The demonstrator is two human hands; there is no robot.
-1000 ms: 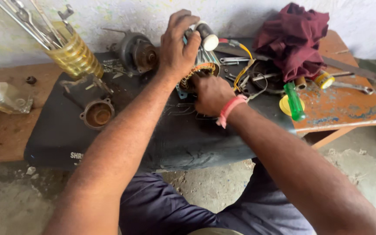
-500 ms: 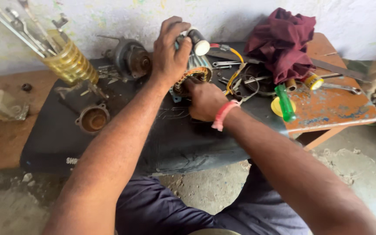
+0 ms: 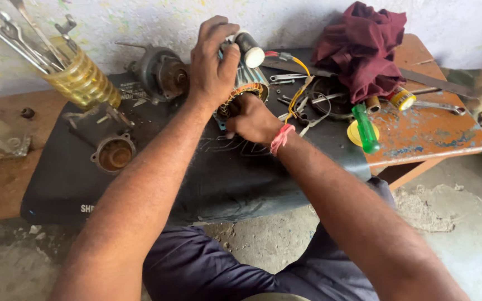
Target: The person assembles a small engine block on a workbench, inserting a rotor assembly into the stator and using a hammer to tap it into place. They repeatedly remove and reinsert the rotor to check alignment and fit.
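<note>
A finned motor stator [image 3: 249, 78] with copper windings lies on its side on a dark mat [image 3: 85, 184], and a black and white cylinder [image 3: 248, 49] sits on top of it. My left hand [image 3: 212, 61] grips the stator's top from above. At the stator's open end my right hand [image 3: 252, 118], with a red thread round the wrist, presses its curled fingers into the bore. Whether those fingers hold anything is hidden. Yellow and red wires [image 3: 297, 83] trail from the stator to the right.
A motor end housing [image 3: 162, 71] stands left of the stator, and a round bearing cover [image 3: 114, 153] lies nearer me. A yellowish jar [image 3: 82, 78] holds spanners. A maroon cloth [image 3: 364, 47], a green-handled screwdriver [image 3: 365, 128], a tape roll [image 3: 403, 100] and loose tools lie on the orange bench [image 3: 436, 134].
Both hands stay on the stator; they and the bench have shifted slightly left in view as my head moved. My right hand's fingers sit a little deeper at the bore.
</note>
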